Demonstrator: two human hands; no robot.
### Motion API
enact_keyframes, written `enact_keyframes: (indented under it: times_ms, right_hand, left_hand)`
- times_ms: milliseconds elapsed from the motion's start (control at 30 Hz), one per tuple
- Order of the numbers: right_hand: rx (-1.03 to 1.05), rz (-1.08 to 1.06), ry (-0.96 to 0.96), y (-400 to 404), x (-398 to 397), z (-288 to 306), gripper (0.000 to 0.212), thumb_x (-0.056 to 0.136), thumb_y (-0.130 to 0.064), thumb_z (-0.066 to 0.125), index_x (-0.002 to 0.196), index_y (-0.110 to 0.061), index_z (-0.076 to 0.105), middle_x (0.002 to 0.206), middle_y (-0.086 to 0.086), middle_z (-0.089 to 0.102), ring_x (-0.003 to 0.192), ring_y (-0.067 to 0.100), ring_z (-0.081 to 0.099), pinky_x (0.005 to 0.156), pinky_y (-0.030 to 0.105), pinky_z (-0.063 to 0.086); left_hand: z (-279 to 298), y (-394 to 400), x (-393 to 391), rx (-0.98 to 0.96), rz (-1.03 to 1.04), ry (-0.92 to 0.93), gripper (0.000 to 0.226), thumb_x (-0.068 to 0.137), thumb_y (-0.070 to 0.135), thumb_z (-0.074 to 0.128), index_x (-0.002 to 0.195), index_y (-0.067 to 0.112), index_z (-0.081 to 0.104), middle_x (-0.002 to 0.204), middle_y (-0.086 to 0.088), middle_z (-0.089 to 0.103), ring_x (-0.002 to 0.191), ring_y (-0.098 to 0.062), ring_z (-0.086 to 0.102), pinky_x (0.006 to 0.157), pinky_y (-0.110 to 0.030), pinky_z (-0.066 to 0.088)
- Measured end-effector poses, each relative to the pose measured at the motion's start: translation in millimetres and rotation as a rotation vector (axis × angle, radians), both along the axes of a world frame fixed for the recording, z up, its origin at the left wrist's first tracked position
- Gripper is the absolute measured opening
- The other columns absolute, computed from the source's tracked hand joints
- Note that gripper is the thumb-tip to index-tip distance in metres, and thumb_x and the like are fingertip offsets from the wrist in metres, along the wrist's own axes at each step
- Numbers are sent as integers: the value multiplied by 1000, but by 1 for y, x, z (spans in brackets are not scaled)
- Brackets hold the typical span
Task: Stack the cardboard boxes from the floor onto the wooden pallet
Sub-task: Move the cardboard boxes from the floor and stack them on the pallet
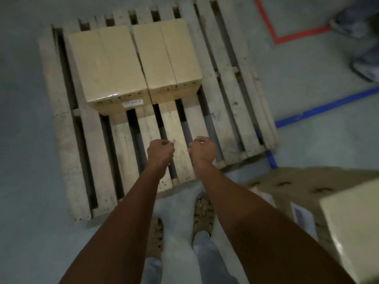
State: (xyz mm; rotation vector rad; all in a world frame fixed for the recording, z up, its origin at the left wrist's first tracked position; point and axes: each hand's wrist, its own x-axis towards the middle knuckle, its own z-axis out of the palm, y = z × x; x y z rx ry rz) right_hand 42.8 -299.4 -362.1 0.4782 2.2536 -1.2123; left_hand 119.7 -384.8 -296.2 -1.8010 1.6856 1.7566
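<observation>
Head view looks straight down past two bare forearms to a wooden pallet (pixel 223 111) lying on a grey floor (pixel 26 99). Two cardboard boxes sit side by side on the pallet's far half, touching along one long edge: the left box (pixel 106 66) carries a small white label on its near face, too blurred to read, and the right box (pixel 170 56) shows dark printed marks that cannot be made out. The near half of the pallet is bare slats. Above those slats the left hand (pixel 161 152) and the right hand (pixel 203 149) hang close together, both curled into loose fists and holding nothing. More boxes (pixel 307 193) crowd the lower right corner, cut off by the frame edge and smeared by blur; their number cannot be told. Two sandalled feet (pixel 203 214) stand on the floor just short of the pallet, partly hidden by the forearms. Red tape (pixel 297 34) and blue tape (pixel 328 106) mark the floor at right, where another person's legs (pixel 361 37) are cut off.
</observation>
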Motion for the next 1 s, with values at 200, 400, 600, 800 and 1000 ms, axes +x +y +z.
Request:
enact_keyframes:
  times_ms: [200, 400, 600, 800, 1000]
  right_hand:
    - [95, -101, -36, 90, 62, 166, 21, 90, -19, 52, 87, -18, 72, 97, 15, 75, 88, 32, 71, 82, 42, 60]
    - [44, -334, -88, 166, 126, 254, 23, 82, -33, 48, 81, -24, 69, 89, 10, 76, 82, 31, 73, 80, 51, 61]
    - [-84, -648, -182, 215, 184, 312, 28, 100, -17, 48, 73, -22, 57, 90, 12, 74, 81, 29, 72, 67, 35, 58]
    - [-128, -797, -250, 286, 214, 324, 27, 98, -15, 48, 74, -21, 58, 87, 12, 72, 69, 23, 65, 48, 26, 44]
    - [-205, -937, -253, 392, 205, 345, 18, 100, -17, 50, 94, -12, 66, 89, 12, 73, 68, 22, 67, 44, 22, 46]
  left_hand:
    - [117, 62, 40, 30, -253, 11, 16, 94, 17, 59, 79, 15, 65, 100, -24, 73, 88, -33, 69, 82, -37, 54]
    - [236, 132, 78, -23, -601, 76, 23, 96, 18, 58, 83, 5, 71, 94, -25, 73, 84, -35, 70, 71, -43, 56]
    - [253, 173, 103, -37, -855, -33, 26, 92, 19, 59, 89, -2, 73, 97, -22, 73, 96, -37, 70, 85, -42, 56]
    - [273, 225, 112, 44, -859, -125, 26, 96, 17, 62, 117, 6, 71, 97, -14, 71, 84, -30, 67, 69, -37, 54]
    - [300, 310, 87, 101, -902, -69, 17, 97, 12, 61, 111, 8, 69, 85, -10, 65, 76, -24, 58, 58, -30, 43]
